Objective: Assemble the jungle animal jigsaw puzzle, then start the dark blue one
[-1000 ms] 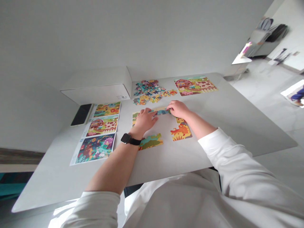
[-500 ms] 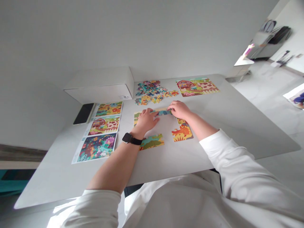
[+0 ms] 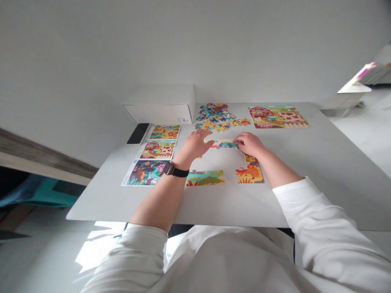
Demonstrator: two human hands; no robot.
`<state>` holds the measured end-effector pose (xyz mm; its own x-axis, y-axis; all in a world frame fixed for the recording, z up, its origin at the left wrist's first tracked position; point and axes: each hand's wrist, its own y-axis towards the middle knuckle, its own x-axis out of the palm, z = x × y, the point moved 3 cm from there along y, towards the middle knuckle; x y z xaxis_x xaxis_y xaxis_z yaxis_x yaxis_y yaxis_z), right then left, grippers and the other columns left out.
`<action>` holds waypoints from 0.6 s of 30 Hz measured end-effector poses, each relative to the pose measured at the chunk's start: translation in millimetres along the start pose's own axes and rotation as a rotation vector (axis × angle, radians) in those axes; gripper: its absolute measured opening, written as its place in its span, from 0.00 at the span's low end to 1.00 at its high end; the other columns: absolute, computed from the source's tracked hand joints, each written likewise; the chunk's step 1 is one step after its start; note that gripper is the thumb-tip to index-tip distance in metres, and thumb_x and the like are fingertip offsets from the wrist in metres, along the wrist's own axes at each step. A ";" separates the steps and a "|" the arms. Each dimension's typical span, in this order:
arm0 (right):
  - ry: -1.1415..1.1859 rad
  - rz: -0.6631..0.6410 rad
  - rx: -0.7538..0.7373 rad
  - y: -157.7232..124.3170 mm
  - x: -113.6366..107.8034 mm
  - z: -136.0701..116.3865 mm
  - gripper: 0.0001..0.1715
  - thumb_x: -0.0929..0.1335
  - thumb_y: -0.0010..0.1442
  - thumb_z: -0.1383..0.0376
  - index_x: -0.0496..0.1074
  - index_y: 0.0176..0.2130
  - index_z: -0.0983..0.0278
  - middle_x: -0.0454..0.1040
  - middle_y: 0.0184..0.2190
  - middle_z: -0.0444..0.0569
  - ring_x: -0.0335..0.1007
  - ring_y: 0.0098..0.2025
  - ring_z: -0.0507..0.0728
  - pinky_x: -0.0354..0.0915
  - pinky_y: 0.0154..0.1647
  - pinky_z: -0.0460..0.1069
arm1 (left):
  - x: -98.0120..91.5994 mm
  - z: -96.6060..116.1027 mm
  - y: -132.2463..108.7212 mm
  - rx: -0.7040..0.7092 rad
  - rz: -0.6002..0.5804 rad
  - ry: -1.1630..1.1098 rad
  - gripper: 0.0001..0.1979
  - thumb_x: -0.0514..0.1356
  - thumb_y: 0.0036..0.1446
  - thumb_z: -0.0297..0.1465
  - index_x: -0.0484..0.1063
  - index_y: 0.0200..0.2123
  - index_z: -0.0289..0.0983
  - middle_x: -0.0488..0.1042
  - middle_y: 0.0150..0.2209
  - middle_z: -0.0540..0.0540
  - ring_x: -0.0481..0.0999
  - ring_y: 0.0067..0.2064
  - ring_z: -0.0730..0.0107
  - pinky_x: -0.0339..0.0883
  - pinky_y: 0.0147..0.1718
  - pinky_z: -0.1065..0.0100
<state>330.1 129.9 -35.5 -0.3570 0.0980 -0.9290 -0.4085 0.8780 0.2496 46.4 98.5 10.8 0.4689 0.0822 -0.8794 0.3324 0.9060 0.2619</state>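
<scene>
My left hand point(image 3: 197, 144), with a dark watch point(image 3: 171, 169) at the wrist, hovers with fingers spread over the left end of a puzzle strip point(image 3: 225, 143) showing a blue animal. The fingers of my right hand point(image 3: 250, 143) are bent and pinched at the strip's right end, on a puzzle piece they mostly cover. Below that hand lies a joined section with an orange lion point(image 3: 250, 173). Nearer to me is a green and teal joined section point(image 3: 206, 178). My left hand and forearm hide part of the puzzle's left side.
Loose puzzle pieces point(image 3: 215, 114) are heaped behind my hands. A finished farm puzzle point(image 3: 277, 116) lies at the back right. At left are a printed picture sheet point(image 3: 157, 149), a dark phone point(image 3: 138, 133) and a white box point(image 3: 159, 112) against the wall.
My head view has turned, so the table sits further right in the picture. My left hand has lifted and opened, baring more of the strip. My right hand stays at its right end.
</scene>
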 end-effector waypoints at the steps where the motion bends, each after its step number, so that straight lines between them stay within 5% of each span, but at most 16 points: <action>1: 0.005 -0.004 -0.001 0.2 0.9 0.4 0.22 0.69 0.63 0.75 0.89 0.48 0.57 0.85 0.48 0.52 0.80 0.50 0.62 0.73 0.59 0.55 | -9.4 -1.9 -0.6 -0.007 0.009 -0.023 0.23 0.63 0.71 0.40 0.79 0.65 0.41 0.79 0.63 0.39 0.76 0.67 0.50 0.66 0.70 0.51; 7: 0.009 -0.011 -0.013 -0.1 1.1 -2.1 0.23 0.67 0.65 0.75 0.89 0.47 0.58 0.85 0.48 0.52 0.81 0.49 0.62 0.73 0.58 0.55 | -43.5 -10.7 -14.7 -0.058 0.019 -0.079 0.21 0.64 0.70 0.40 0.81 0.62 0.41 0.80 0.61 0.40 0.79 0.63 0.52 0.70 0.66 0.56; 14: 0.025 -0.024 -0.022 -1.7 -1.5 -4.0 0.21 0.67 0.66 0.73 0.89 0.47 0.58 0.85 0.47 0.52 0.80 0.50 0.62 0.73 0.57 0.54 | -18.0 -38.1 -41.5 -0.136 0.064 -0.031 0.16 0.64 0.68 0.35 0.83 0.56 0.41 0.83 0.55 0.39 0.83 0.55 0.53 0.76 0.60 0.55; 18: 0.020 -0.033 -0.019 -2.9 -1.3 -3.6 0.20 0.67 0.67 0.72 0.88 0.47 0.59 0.85 0.46 0.52 0.80 0.48 0.61 0.73 0.55 0.53 | -7.0 -52.9 -43.8 -0.037 0.014 -0.011 0.16 0.64 0.68 0.38 0.85 0.55 0.43 0.82 0.55 0.40 0.82 0.57 0.53 0.75 0.62 0.54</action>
<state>328.7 125.5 -34.1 -0.3596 0.0592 -0.9312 -0.4365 0.8714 0.2240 -14.7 80.2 -15.6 0.4821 0.0912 -0.8714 0.2955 0.9194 0.2597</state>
